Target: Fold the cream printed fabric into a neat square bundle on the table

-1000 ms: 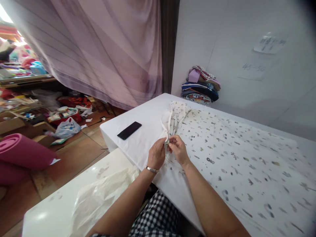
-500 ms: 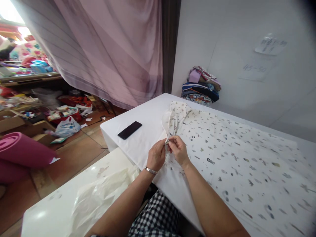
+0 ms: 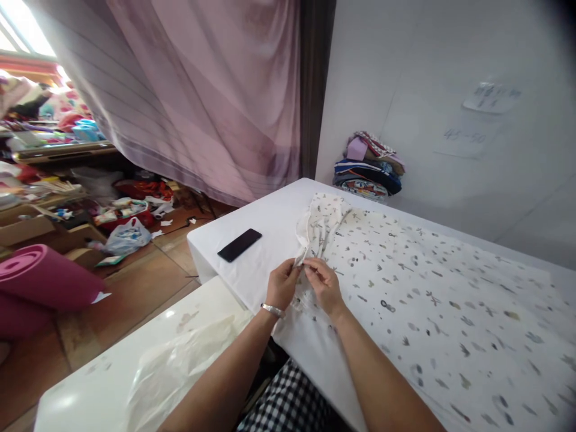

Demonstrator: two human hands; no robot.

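Two hands meet at the near edge of the printed fabric point(image 3: 432, 300), which lies spread over the white worktop point(image 3: 265, 219). Your left hand point(image 3: 281, 285) and right hand point(image 3: 324, 287) are pressed close together, fingertips pinching a narrow white strip point(image 3: 302, 255) of the fabric's bunched corner point(image 3: 321, 222); that corner rises in folds just beyond the fingers.

To handle this step well, as a judgement: keep both pinches tight and close to each other so the strip stays taut between them, hold your wrists low over the worktop, and let the flat cloth bear its own weight instead of lifting it. Work in short lengths, since a loose grip on so thin an edge would likely slip.

Containers: a translucent plastic bag point(image 3: 126, 237) sits on the floor to the left and bulges with contents that cannot be told. Cardboard boxes point(image 3: 27, 228) stand near it; what they hold is too small to tell. A clear plastic sheet or bag point(image 3: 180, 366) lies flat on the nearer white surface beside your left forearm, apparently with nothing in it.

Also shown: a black phone point(image 3: 239, 245) on the worktop, well apart from the hands, and a stack of folded cloths point(image 3: 369, 168) against the far wall.
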